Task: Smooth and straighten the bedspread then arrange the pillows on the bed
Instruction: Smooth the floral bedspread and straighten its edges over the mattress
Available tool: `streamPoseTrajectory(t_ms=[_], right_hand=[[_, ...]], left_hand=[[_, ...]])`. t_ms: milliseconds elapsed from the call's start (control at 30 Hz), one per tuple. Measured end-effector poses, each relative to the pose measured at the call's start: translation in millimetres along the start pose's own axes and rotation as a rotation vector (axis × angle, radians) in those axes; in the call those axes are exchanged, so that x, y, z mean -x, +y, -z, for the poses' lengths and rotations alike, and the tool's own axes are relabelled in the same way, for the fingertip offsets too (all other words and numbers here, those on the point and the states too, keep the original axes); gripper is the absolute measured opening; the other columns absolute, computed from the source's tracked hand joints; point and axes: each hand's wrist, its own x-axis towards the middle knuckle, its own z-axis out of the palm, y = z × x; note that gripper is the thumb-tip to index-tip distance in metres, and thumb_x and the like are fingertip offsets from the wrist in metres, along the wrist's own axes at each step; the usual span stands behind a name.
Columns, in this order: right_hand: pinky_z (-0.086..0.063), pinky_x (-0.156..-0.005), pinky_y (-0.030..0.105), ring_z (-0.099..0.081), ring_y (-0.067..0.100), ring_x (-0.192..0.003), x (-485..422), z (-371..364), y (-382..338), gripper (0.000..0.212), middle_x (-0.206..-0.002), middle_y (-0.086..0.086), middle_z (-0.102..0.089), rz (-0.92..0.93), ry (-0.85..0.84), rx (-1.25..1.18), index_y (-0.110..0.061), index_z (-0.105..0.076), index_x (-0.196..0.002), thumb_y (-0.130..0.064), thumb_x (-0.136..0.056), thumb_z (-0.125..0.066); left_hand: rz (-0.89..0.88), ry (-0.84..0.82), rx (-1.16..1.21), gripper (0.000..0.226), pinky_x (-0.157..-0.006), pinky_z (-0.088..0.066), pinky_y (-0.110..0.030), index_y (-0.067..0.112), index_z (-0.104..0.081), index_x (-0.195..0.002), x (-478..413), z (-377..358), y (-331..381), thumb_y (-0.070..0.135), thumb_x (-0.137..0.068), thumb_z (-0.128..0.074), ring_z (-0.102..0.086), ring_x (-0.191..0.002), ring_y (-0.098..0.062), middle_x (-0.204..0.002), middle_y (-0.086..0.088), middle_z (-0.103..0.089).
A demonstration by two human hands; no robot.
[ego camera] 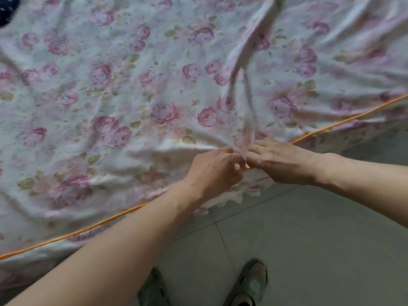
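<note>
**Pinching the near edge to pull the ridge out**

My left hand [215, 171] and right hand [278, 161] met at the near edge of the bed, fingertips almost touching, both closed in a narrow pinch on the same small gather of the bedspread [136, 89]. The orange piping [88, 228] along the bed's edge ran under my knuckles and showed as a short bright bit between the two hands.

From that pinch a raised fold [240, 85] climbed away from me, up and slightly to the right across the cloth. To do this step well, I judged the pull should go straight back toward me and a little downward over the edge, with both hands then sliding apart along the hem, so the tension spread sideways instead of deepening the ridge. A hard tug at one point would likely only drag the flowers off line.

The bedspread lay ahead of my hands and to both sides, rumpled most on the right. Its hem hung just beside the tiled floor [287, 239], where my shoes [249, 283] stood. No pillows were in view.
</note>
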Motion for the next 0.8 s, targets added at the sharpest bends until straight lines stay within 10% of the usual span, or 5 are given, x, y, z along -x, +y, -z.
streamPoseTrajectory(t_ms=[200,333,600,800], right_hand=[[-0.042,-0.066,0.038,-0.059,0.029,-0.082,52,-4,63,0.029,-0.089,0.006,-0.058,-0.189,0.12,0.039,-0.019,-0.053,-0.091,-0.022,-0.073,-0.075],[-0.048,-0.061,0.04,-0.057,0.033,-0.076,88,-5,93,0.029,-0.08,0.009,-0.056,-0.346,0.101,0.047,-0.017,-0.058,-0.082,-0.005,-0.064,-0.077],[-0.028,-0.068,0.025,-0.046,0.019,-0.08,107,-7,109,0.025,-0.086,0.0,-0.05,-0.268,-0.042,-0.244,-0.026,-0.044,-0.083,-0.008,-0.085,-0.061],[-0.048,-0.071,0.035,-0.055,0.021,-0.091,85,-8,99,0.018,-0.097,-0.001,-0.055,-0.258,0.142,-0.204,-0.023,-0.059,-0.1,-0.035,-0.092,-0.049]], left_hand=[[-0.016,0.07,0.016,0.015,-0.053,-0.044,-0.028,0.026,-0.063,-0.097,-33,-7,22,0.035,-0.085,-0.061,-0.059,-0.076,-0.013,-0.087,0.01,-0.059],[0.012,0.087,0.039,0.033,-0.059,-0.044,-0.028,0.028,-0.058,-0.114,-61,-16,47,0.04,-0.084,-0.063,-0.058,-0.085,-0.012,-0.105,0.01,-0.059],[0.016,0.141,0.031,0.013,-0.064,-0.046,-0.027,0.034,-0.069,-0.096,-105,-19,66,0.039,-0.089,-0.059,-0.054,-0.087,-0.009,-0.087,0.016,-0.053],[-0.129,0.173,0.01,0.029,-0.077,-0.047,-0.04,0.032,-0.069,-0.107,-113,-24,39,0.025,-0.088,-0.049,-0.053,-0.092,-0.019,-0.099,0.01,-0.062]])
